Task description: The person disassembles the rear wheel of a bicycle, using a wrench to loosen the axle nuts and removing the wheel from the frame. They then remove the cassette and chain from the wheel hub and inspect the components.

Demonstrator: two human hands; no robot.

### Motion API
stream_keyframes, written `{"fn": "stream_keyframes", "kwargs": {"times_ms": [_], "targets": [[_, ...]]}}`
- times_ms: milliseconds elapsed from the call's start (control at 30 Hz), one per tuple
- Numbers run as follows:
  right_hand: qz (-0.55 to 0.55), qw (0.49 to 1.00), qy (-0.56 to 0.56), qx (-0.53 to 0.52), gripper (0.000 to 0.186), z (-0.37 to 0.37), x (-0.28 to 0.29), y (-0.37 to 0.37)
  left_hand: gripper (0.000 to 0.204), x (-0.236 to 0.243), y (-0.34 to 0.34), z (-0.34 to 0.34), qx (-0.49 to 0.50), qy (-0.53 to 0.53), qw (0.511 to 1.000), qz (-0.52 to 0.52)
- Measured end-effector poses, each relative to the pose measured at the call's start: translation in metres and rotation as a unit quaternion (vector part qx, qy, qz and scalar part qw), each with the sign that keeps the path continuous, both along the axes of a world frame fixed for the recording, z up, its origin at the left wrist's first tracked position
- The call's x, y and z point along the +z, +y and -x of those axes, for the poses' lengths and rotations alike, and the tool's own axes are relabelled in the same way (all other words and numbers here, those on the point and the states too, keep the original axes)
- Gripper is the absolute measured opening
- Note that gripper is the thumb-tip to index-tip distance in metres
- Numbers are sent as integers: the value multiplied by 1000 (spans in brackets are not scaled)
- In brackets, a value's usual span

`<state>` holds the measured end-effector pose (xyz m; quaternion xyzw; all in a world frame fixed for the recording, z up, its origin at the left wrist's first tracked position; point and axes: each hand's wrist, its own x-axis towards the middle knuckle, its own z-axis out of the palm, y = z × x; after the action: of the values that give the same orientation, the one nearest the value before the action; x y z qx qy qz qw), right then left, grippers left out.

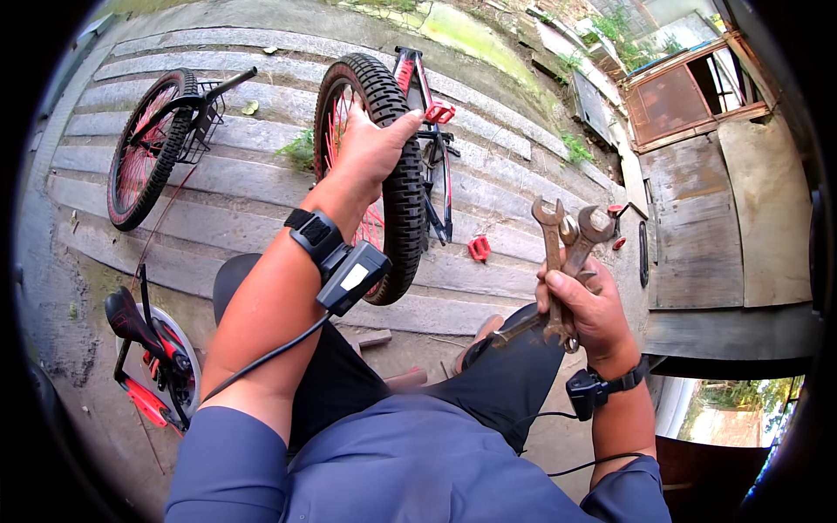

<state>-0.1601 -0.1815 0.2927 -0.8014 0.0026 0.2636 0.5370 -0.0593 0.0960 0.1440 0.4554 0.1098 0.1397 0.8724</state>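
Note:
A bicycle wheel (403,196) with a knobby black tyre and red spokes stands upright before me. My left hand (370,144) is closed over its upper part, with the thumb across the tread and fingers toward the spokes. To the right, off the ground, my right hand (593,305) clasps a bunch of several rusty open-end wrenches (551,240). Their jaws stick up above the fist, and some ends hang out below it. Just beyond the wheel lies a black and red bicycle frame (425,96) with a red pedal (439,112); the wheel partly hides it.
A second wheel with a fork (118,174) lies at the left on the stone slabs. Nearer, a saddle (122,312) and red parts sit in and over a round pale basin (193,349). A loose red pedal (479,248) lies ahead. Wooden boards (693,227) stand at the right.

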Motion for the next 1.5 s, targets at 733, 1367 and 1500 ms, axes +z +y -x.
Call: {"fn": "stream_keyframes", "kwargs": {"times_ms": [733, 1367, 1500], "targets": [[-285, 956, 44, 52, 21, -98, -85, 131, 28, 9, 31, 14, -51, 48, 995, 64], [-250, 967, 47, -33, 23, -119, -119, 93, 68, -7, -7, 14, -165, 86, 972, 141], [-302, 953, -15, -19, 19, -113, -119, 100, 55, -7, -9, 16, -162, 49, 976, 138]]}}
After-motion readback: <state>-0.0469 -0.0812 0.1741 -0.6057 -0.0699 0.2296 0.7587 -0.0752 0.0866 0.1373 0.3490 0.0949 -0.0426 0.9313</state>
